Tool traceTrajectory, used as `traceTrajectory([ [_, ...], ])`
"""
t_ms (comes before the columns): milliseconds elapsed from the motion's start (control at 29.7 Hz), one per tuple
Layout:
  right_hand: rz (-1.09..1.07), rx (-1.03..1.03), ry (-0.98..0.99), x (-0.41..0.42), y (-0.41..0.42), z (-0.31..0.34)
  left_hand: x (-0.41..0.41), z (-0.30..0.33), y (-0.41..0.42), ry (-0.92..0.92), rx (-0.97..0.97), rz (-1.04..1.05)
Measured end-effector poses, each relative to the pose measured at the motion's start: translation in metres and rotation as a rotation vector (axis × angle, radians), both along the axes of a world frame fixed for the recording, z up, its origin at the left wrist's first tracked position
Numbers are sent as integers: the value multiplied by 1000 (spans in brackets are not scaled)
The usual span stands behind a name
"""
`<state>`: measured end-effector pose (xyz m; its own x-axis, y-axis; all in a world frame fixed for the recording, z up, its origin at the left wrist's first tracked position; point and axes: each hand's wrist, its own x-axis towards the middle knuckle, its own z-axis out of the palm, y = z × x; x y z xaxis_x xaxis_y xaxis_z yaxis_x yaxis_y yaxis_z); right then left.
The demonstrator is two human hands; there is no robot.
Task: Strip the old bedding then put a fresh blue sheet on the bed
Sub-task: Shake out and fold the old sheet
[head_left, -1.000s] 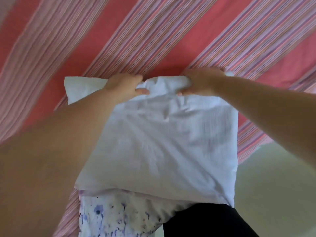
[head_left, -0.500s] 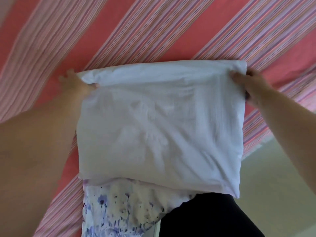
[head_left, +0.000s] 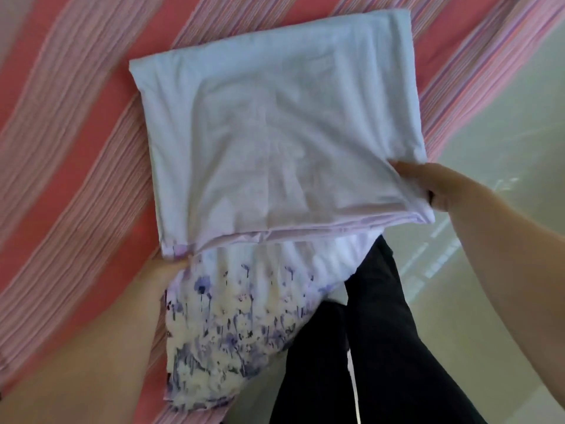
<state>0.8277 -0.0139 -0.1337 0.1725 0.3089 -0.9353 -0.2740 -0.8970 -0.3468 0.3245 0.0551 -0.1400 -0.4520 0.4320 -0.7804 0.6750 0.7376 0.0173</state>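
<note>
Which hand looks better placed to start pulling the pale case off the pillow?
Probably the right hand: it pinches the pale case at its near corner. The left hand sits mostly hidden under the open end.

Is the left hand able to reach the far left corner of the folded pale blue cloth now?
Probably yes. The left hand grips the near left corner of the folded pale blue cloth, and only the striped bedding lies alongside, nothing blocking.

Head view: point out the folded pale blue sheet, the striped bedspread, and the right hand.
pale blue sheet (head_left: 275, 127), head view, middle of top face.
striped bedspread (head_left: 70, 142), head view, bare part left of sheet.
right hand (head_left: 428, 185), head view, knuckles.
</note>
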Motion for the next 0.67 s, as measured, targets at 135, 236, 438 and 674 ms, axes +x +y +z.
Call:
traceTrajectory([
  [135, 53, 42, 81, -37, -77, 0, -36, 9, -88, -21, -59, 23],
  [236, 98, 109, 90, -62, -112, 1, -58, 15, -140, -73, -68, 87],
  [438, -90, 241, -129, -105, -150, -9, -78, 20, -188, -85, 58, 67],
  [674, 221, 66, 153, -120, -202, 12, -83, 39, -209, -62, -49, 68],
])
